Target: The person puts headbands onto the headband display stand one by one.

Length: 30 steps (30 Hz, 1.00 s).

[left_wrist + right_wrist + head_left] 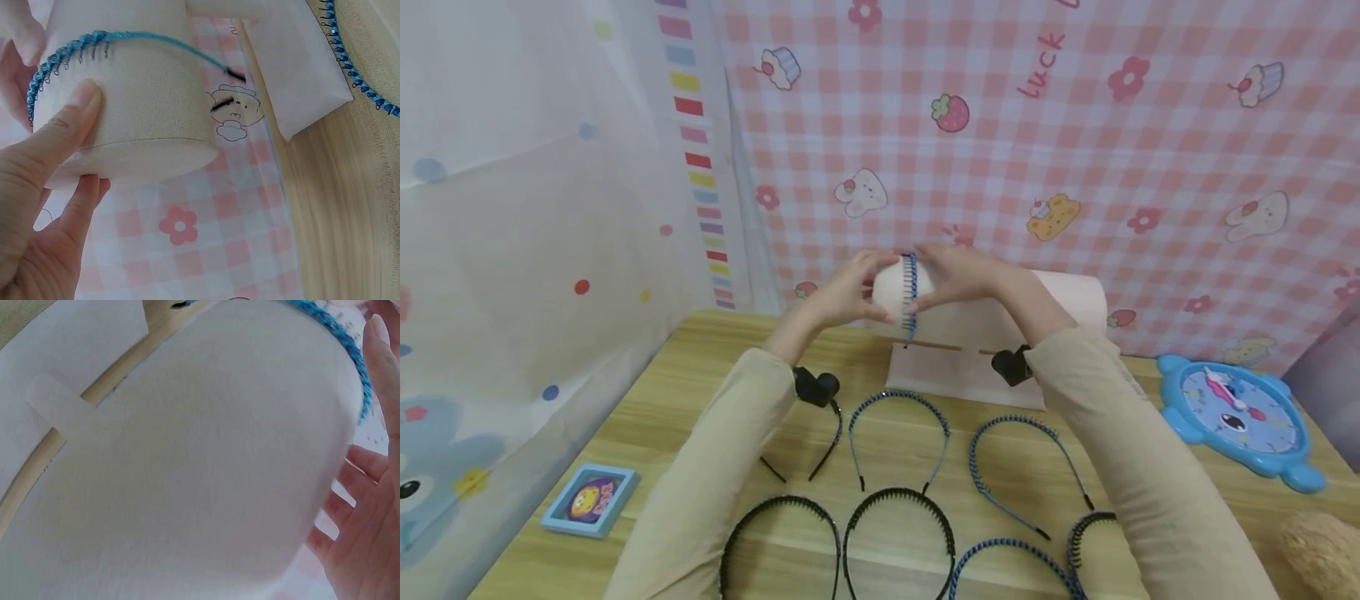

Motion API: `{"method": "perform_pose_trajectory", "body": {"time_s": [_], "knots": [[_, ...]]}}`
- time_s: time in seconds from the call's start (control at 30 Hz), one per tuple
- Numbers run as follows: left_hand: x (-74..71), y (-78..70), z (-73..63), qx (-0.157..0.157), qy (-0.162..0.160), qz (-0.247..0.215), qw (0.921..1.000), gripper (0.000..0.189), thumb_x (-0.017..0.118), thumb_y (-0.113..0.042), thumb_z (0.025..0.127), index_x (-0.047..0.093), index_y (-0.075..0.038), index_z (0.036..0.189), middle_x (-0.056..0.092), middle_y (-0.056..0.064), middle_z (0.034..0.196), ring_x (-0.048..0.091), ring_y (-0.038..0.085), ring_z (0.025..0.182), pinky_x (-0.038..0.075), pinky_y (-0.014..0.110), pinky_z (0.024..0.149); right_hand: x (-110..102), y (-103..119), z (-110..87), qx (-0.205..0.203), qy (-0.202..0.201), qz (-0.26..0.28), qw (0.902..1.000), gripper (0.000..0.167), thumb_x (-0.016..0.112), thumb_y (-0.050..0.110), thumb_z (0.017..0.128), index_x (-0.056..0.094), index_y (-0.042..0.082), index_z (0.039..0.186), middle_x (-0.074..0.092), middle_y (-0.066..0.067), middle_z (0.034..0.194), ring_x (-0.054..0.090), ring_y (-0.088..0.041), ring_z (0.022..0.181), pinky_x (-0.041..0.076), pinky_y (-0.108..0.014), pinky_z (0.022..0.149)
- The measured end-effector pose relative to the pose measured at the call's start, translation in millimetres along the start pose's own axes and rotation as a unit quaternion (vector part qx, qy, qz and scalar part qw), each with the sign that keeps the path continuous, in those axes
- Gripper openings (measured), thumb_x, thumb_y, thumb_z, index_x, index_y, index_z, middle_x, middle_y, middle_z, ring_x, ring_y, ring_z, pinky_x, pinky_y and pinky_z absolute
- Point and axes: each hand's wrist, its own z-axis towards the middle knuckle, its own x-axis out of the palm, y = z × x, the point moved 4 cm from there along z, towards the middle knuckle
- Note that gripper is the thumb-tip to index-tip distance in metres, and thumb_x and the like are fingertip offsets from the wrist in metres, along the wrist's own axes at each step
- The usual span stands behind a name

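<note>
A blue braided headband (911, 287) with wire teeth straddles the end of a cream cylinder display stand (144, 94). My left hand (852, 287) grips that end of the cylinder, its thumb on the curved side below the headband and its fingers against the end face. From the other side my right hand (958, 273) reaches round the cylinder and holds the headband, thumb at its lower part and fingertips near its top. In the right wrist view the right hand (369, 512) is partly behind the cylinder. One black-tipped end of the headband stands out from the cylinder.
Several headbands lie on the wooden table, among them a blue one (898, 393) and a black one (898, 493) near my forearms. A blue toy clock (1240, 417) stands at right, with a fluffy tan thing (1318, 546) in front. A small blue-framed picture (590, 500) lies at left.
</note>
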Motion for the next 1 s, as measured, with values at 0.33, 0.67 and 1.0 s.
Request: {"method": "perform_pose_trajectory", "body": {"time_s": [0.33,0.67,1.0], "knots": [[-6.6,17.8,-3.5,0.004,0.014,-0.072,0.9973,0.089,0.071,-0.002,0.075,0.018,-0.008,0.145,0.023,0.012,0.149,0.037,0.032,0.13,0.042,0.04,0.103,-11.5,-12.4,-54.2,0.032,-0.048,0.065,0.9963,0.088,0.069,0.047,0.075,0.027,0.012,0.143,0.027,-0.011,0.15,0.023,-0.029,0.139,0.022,-0.049,0.114],[-26.4,51.0,-14.1,-0.077,0.069,-0.16,0.9816,0.106,0.077,-0.015,0.072,0.002,-0.024,0.147,0.006,0.006,0.154,0.015,0.03,0.141,0.031,0.047,0.11,-6.1,-59.1,-110.3,0.088,-0.121,0.128,0.9804,0.084,0.068,0.04,0.079,0.026,0.007,0.143,0.024,-0.017,0.149,0.018,-0.036,0.138,0.019,-0.058,0.111],[-20.3,49.0,-17.9,-0.075,0.028,-0.164,0.9833,0.102,0.078,-0.011,0.07,0.01,-0.019,0.145,0.022,0.01,0.149,0.031,0.032,0.134,0.04,0.046,0.103,21.1,-97.2,-116.9,0.185,-0.081,0.225,0.9532,0.08,0.056,0.049,0.085,0.027,-0.001,0.14,0.044,-0.026,0.133,0.048,-0.039,0.117,0.049,-0.048,0.091]]}}
